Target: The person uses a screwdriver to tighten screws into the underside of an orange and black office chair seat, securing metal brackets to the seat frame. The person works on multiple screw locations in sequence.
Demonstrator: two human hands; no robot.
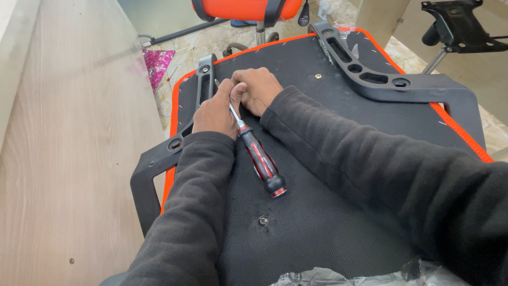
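My left hand and my right hand meet on the upturned black chair seat with orange trim, beside the left black plastic armrest. A screwdriver with a red and black handle lies on the seat between my forearms, its metal shaft running up under my left hand. Whether either hand grips the shaft is hidden by the fingers. My right hand is curled, its knuckles up, touching my left thumb. A second black armrest lies across the seat's far right.
A threaded hole shows in the seat bottom near me, another insert farther away. A pale wooden panel lies left. An orange chair back and a black chair part stand beyond. Crumpled plastic lies at the bottom edge.
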